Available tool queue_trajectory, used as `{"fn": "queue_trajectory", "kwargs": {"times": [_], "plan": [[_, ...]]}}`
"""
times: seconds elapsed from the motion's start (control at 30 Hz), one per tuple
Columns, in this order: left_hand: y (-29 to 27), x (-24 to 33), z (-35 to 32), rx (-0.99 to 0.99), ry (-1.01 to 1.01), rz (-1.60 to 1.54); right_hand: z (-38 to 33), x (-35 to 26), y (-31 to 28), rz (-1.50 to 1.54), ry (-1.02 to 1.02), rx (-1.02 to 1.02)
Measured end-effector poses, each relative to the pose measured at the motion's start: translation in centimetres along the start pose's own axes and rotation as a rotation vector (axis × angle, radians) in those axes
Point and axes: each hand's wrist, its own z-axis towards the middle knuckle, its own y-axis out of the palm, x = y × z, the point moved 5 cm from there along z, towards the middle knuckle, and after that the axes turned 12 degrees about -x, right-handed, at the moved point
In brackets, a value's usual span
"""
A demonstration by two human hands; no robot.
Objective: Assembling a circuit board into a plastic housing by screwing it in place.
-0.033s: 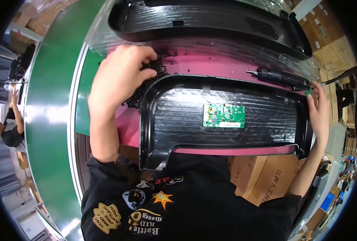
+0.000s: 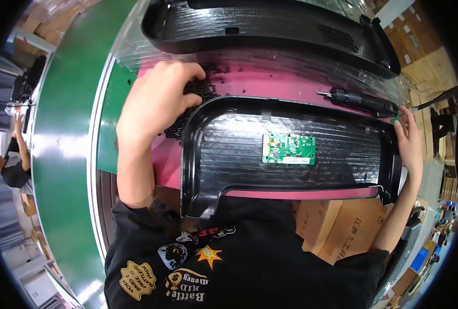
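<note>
Left hand (image 2: 157, 103) is down in the pile of small black screws (image 2: 190, 110) on the pink surface (image 2: 270, 82), fingers curled over them; can't tell if it has pinched one yet. The pile sits just off the top-left corner of the near black housing (image 2: 229, 149).

Right hand (image 2: 409, 141) is loosely curved, fingers resting against the housing's right end, steadying it, nothing gripped. The electric screwdriver (image 2: 363, 100) lies on the surface just above that hand, bit pointing left, not held.

Green circuit board (image 2: 288, 149) lies flat inside the housing, about mid-panel. A second black housing (image 2: 270, 26) sits further back under clear film. Green conveyor belt (image 2: 64, 129) runs on the left.

My take: pick a single screw, not a clump, and roll it to the fingertips head-up. Keep the right hand bracing so the shell doesn't slide and shift the board off its posts.
</note>
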Motion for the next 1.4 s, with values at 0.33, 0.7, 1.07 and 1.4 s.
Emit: {"fn": "queue_trajectory", "kwargs": {"times": [0.33, 0.7, 1.07, 1.4], "plan": [[0.3, -0.6, 0.3, -0.097, -0.097, 0.027, 2.7, 1.3, 2.7, 0.811, 0.023, -0.018], [-0.4, -1.1, 0.8, -0.016, -0.089, -0.006, -0.3, -11.7, -0.5, 1.345, -0.314, 0.793], [-1.5, 0.8, 1.0, -0.017, -0.002, -0.292, 0.7, -17.8, 2.3, 1.656, -0.443, 0.324], [1.5, 6.7, 0.7, -0.372, 0.378, -1.229, -5.3, -23.1, -5.9, 2.134, -0.930, 0.143]]}}
